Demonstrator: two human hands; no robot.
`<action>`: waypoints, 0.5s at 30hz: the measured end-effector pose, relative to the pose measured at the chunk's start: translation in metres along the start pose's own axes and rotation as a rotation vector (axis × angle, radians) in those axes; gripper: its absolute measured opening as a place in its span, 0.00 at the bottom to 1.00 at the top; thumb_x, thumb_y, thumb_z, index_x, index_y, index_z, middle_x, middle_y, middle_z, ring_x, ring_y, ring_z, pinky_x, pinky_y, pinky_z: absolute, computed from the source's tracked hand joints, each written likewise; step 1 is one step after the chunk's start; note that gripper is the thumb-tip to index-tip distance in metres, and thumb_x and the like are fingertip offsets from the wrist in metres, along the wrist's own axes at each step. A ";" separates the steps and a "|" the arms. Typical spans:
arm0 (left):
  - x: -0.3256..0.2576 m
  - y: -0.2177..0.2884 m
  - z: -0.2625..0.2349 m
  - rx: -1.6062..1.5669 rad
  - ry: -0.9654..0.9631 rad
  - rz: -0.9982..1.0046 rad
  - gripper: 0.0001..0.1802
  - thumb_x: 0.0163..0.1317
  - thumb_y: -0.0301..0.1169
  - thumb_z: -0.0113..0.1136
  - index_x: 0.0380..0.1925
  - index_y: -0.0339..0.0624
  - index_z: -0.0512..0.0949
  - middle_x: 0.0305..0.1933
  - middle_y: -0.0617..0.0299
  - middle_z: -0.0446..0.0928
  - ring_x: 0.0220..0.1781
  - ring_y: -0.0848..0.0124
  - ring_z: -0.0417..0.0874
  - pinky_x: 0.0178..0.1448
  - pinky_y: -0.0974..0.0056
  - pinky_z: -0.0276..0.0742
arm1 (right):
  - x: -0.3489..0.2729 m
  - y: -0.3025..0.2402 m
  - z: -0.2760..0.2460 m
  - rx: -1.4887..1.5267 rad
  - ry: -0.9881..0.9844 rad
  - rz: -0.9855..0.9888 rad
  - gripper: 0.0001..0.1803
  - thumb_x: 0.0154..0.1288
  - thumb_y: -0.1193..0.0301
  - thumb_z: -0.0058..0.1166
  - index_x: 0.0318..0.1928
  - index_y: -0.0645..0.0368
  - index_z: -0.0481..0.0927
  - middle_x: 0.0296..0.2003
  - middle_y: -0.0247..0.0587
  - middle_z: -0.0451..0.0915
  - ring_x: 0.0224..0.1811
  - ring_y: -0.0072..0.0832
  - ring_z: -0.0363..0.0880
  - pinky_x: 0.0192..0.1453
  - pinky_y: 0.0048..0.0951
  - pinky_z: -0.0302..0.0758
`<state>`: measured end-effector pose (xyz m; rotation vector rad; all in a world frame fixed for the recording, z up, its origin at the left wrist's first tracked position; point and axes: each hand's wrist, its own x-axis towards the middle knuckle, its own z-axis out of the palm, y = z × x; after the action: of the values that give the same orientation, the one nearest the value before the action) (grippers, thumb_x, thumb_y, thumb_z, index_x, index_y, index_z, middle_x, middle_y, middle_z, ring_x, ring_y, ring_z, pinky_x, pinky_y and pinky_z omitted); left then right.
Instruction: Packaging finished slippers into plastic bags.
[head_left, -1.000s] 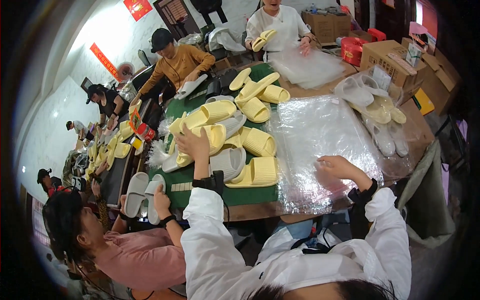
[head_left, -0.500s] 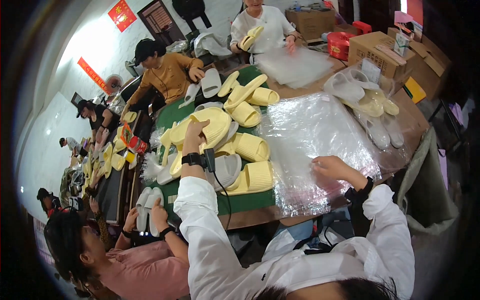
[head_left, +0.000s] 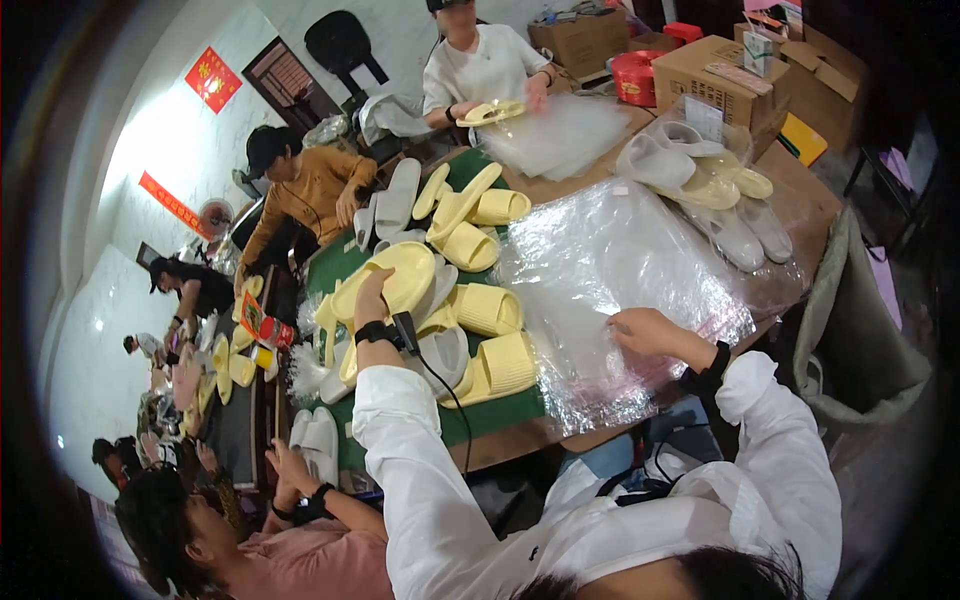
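Observation:
My left hand (head_left: 372, 300) grips a yellow slipper (head_left: 405, 278) above a heap of pairs on the green table mat. Its thumb lies over the sole, and the fingers beneath are hidden. On the right, my right hand (head_left: 655, 332) is at a wide stack of clear plastic bags (head_left: 610, 260). Its fingers are bent and pressed on the top bag. Around my left hand lie ribbed yellow slippers (head_left: 490, 308) and grey slippers (head_left: 445, 355).
Bagged grey and yellow slippers (head_left: 710, 190) lie at the far right, near cardboard boxes (head_left: 710, 80). A grey-green sack (head_left: 850, 340) hangs beside the right table edge. Co-workers sit at the left and far sides; one in white (head_left: 485, 75) handles a yellow slipper over bags.
The picture has shifted slightly. My left hand keeps hold of the yellow slipper, and my right stays at the bags. The co-worker in pink has let go of grey slippers; the far one has lowered theirs.

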<state>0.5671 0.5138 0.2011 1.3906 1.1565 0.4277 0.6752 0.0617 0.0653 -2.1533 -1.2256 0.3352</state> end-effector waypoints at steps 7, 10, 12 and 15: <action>0.040 -0.015 -0.021 0.544 0.030 0.367 0.28 0.53 0.41 0.60 0.49 0.31 0.74 0.51 0.51 0.76 0.50 0.62 0.74 0.56 0.60 0.66 | 0.008 -0.003 0.011 0.002 -0.017 -0.028 0.17 0.61 0.61 0.48 0.44 0.58 0.79 0.35 0.53 0.80 0.39 0.49 0.78 0.44 0.43 0.73; 0.069 -0.017 -0.030 0.593 0.015 0.322 0.23 0.60 0.40 0.51 0.46 0.31 0.77 0.48 0.52 0.79 0.45 0.60 0.78 0.48 0.57 0.70 | 0.012 -0.015 0.012 -0.018 -0.054 -0.041 0.15 0.59 0.65 0.48 0.45 0.58 0.79 0.36 0.53 0.79 0.39 0.48 0.78 0.44 0.41 0.74; 0.071 -0.010 -0.023 0.589 0.008 0.248 0.24 0.60 0.41 0.51 0.48 0.31 0.74 0.51 0.51 0.76 0.48 0.59 0.76 0.51 0.56 0.68 | 0.010 -0.016 0.010 -0.019 -0.045 -0.037 0.16 0.59 0.66 0.48 0.45 0.58 0.79 0.36 0.53 0.79 0.39 0.48 0.78 0.44 0.40 0.74; 0.038 0.028 0.013 0.590 -0.020 0.029 0.30 0.60 0.44 0.51 0.56 0.32 0.68 0.61 0.48 0.67 0.58 0.57 0.70 0.58 0.53 0.63 | 0.004 -0.006 0.008 -0.002 -0.015 -0.007 0.16 0.59 0.66 0.48 0.45 0.58 0.79 0.37 0.53 0.80 0.40 0.48 0.78 0.45 0.40 0.74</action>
<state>0.6051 0.5437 0.2089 1.9133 1.3050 0.0856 0.6696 0.0704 0.0635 -2.1513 -1.2413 0.3483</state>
